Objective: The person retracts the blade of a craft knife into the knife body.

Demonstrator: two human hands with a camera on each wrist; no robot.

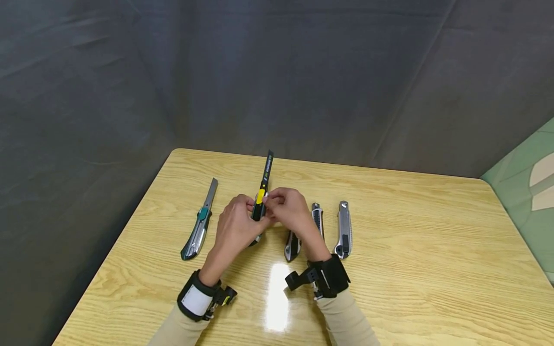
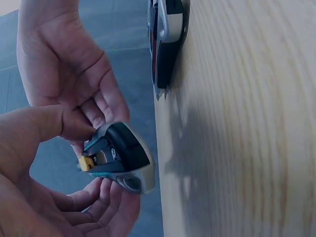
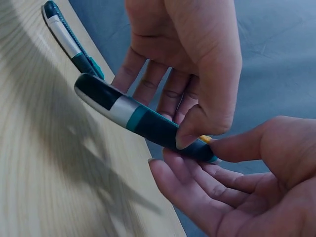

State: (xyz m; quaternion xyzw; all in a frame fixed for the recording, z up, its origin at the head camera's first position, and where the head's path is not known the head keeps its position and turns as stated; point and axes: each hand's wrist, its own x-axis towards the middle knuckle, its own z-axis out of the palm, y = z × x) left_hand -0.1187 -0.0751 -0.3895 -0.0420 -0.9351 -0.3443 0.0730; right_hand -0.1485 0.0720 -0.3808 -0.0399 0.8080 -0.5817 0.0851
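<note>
The left hand and right hand pinch a yellow-slider snap-off knife (black blade out, toward the tabletop's far edge).

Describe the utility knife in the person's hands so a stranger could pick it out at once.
Find the wood-grain table, then the left hand and right hand together left of its middle. They hold a utility knife whose blade points toward the far edge. Its yellow slider and black, lettered blade set it apart from the silver-bladed knife to its left.
</note>
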